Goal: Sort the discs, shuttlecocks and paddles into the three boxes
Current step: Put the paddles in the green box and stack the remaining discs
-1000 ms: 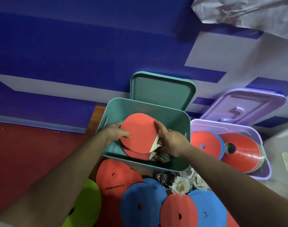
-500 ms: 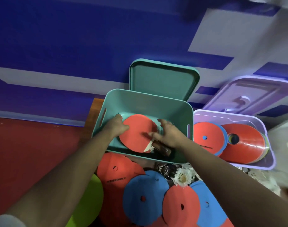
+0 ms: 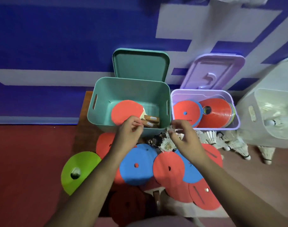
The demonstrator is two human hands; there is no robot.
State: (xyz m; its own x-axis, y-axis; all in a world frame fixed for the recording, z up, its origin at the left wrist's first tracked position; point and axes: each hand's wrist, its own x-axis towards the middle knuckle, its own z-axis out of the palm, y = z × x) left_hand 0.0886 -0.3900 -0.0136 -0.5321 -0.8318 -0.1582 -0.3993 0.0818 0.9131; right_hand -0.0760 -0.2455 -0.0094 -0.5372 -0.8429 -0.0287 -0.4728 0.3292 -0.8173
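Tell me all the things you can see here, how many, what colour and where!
teal box: one, teal, middle, open, its lid standing behind it
paddles: at least two, red faces, wooden handles, inside the teal box
purple box: one, lilac, right of the teal box, lid leaning behind
discs in the purple box: several, mostly red, blue and green edges showing
white box: one, far right, shuttlecocks inside
loose discs: about eight, red and blue, one green, on the floor in front
loose shuttlecocks: several, white, floor in front of the purple and white boxes
left hand: empty, fingers curled, above the teal box's front edge
right hand: fingers bent, over the shuttlecocks
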